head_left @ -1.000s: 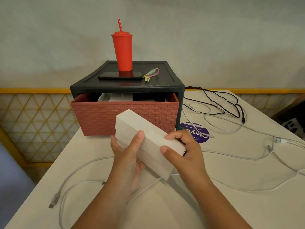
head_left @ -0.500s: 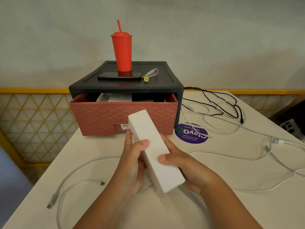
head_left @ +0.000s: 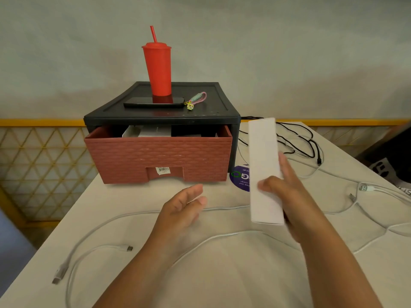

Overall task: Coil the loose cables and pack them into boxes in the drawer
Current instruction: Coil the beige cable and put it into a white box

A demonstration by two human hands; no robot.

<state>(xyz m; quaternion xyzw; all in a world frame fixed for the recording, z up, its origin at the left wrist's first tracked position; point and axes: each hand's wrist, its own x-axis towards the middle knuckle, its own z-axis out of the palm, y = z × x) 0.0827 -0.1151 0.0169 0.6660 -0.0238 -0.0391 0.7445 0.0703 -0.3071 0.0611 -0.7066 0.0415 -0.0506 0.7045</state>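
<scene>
My right hand [head_left: 289, 196] grips a long white box [head_left: 263, 161] and holds it upright over the table, to the right of the drawer. My left hand [head_left: 183, 206] hovers open and holds nothing, in front of the drawer. The red brick-patterned drawer [head_left: 159, 160] stands partly pulled out of its black cabinet [head_left: 200, 116], with white boxes [head_left: 146, 131] showing inside. A loose white cable [head_left: 93, 252] runs across the table near me. More white cables [head_left: 364, 190] lie at the right, and a black cable [head_left: 298, 143] is tangled behind the box.
A red tumbler with a straw [head_left: 158, 67], a dark phone [head_left: 153, 102] and a keychain [head_left: 196, 100] rest on the cabinet top. A purple round sticker [head_left: 240, 177] marks the table beside the drawer. The table's left edge drops off beside a yellow lattice rail [head_left: 40, 165].
My left hand let go of the white box and dropped away open. My right hand carried the box to the right and stood it upright.
</scene>
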